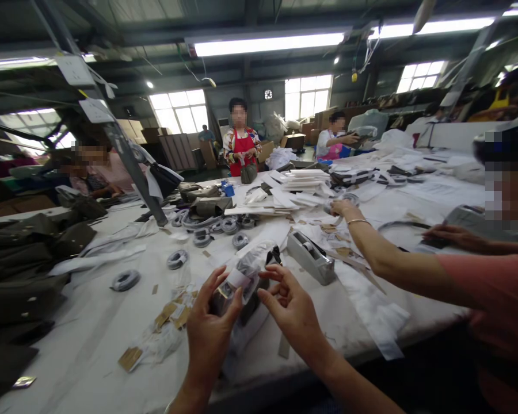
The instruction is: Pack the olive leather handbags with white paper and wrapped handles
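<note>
My left hand (209, 333) and my right hand (291, 313) both grip a clear plastic bag (246, 270) with a dark strap or cord bundle inside it, held up just above the white table (90, 328). The left thumb presses on a white label on the bag. My right fingers pinch the bag's upper right side near a black clip. A grey tape dispenser (311, 256) stands just behind my right hand.
A co-worker's arm (371, 247) with a bracelet reaches across the table from the right. Coils of grey cord (125, 280), brown paper scraps (172, 313), stacked white sheets (302, 181) and dark olive bags (21, 270) lie around. Other people work at the far side.
</note>
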Demonstrator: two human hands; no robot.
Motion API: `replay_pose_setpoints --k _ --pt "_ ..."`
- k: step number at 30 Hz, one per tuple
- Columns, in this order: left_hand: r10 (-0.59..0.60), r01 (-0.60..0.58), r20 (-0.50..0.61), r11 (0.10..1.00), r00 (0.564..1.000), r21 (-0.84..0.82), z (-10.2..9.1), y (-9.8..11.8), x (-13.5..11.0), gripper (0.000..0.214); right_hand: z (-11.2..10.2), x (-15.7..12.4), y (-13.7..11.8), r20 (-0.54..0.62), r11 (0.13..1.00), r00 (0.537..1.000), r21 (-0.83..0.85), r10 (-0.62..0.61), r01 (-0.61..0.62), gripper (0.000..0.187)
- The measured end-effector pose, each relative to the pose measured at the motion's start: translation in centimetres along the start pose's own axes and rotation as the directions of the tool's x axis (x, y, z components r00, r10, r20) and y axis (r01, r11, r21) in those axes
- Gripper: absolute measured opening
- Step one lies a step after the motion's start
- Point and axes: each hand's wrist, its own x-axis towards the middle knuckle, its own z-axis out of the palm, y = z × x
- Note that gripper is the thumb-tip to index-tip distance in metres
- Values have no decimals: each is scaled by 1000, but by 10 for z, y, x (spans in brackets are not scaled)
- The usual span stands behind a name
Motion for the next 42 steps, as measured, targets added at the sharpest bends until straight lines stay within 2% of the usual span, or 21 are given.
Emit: replay_pose_setpoints --k 13,20,22,25,29,32,34,37,39,42 --pt "28 -29 19 999 999 14 -1 3 -5 53 12 6 0 -13 998 998 10 55 -55 32" --pt "66 -69 43 994 997 81 -1 8 -9 41 22 9 -7 -58 996 997 76 48 -44 29" --pt "99 -103 55 991 994 80 1 7 -13 38 24 11 -6 -84 998 995 36 52 -49 32" --pt "141 -146 58 985 988 94 4 5 -18 35 24 14 -3 -102 993 994 -111 34 -45 39" --pt "130 -134 48 987 990 85 5 6 -17 35 14 15 -6 -21 975 1000 -222 -18 13 43" --pt "101 -104 39 991 994 84 3 7 -12 37 5 8 -9 51 991 998 -130 -24 30 36" --pt "108 -111 38 990 993 92 3 6 -12 38 3 3 -10 82 999 996 20 36 -38 48" --pt "192 -196 52 975 980 104 8 0 -18 35 7 0 -13 130 954 983 255 127 -157 69" --pt "294 -299 56 949 954 104 12 -5 -23 33 13 0 -16 145 922 982 349 123 -167 64" --pt "415 -418 45 903 909 97 14 -10 -27 34 21 3 -21 142 919 982 359 121 -165 47"
